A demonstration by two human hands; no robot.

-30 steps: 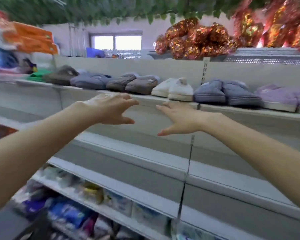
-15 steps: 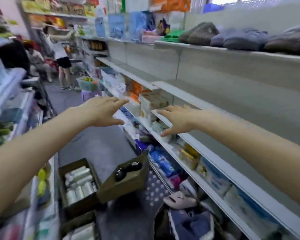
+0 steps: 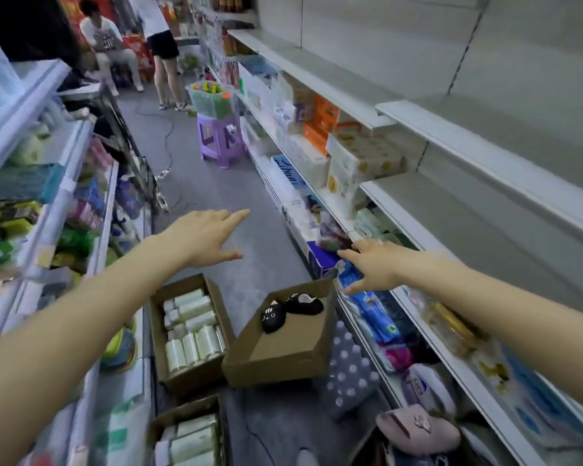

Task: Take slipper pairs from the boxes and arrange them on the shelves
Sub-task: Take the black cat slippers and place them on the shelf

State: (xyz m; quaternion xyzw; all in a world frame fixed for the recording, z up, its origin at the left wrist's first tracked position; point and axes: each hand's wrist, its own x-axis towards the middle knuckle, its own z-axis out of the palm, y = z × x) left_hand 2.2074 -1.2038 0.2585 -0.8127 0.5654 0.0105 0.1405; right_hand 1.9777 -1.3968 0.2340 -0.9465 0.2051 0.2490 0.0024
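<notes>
A tilted cardboard box [image 3: 283,361] stands on the aisle floor with a pair of black slippers [image 3: 292,309] in its far corner. My left hand [image 3: 204,237] hovers above the floor beyond the box, fingers straight, holding nothing. My right hand [image 3: 372,265] is stretched out above the box's right edge, near the lower shelf front, fingers spread and empty. A pink slipper [image 3: 418,430] lies at the bottom right beside the shelving. The grey shelves [image 3: 468,146] on the right run up the frame, bare in their upper part.
Two cardboard boxes of white rolls [image 3: 189,331] [image 3: 186,435] sit left of the slipper box. A dotted grey package [image 3: 349,371] lies by the shelf base. Down the aisle stand a purple stool [image 3: 221,141] with a basket and two people [image 3: 162,45]. Stocked shelves [image 3: 48,196] line the left side.
My view has swung from the slipper row on the top shelf down and left to the aisle floor and boxes. Both hands stay open and empty, now lowered over the slipper box.
</notes>
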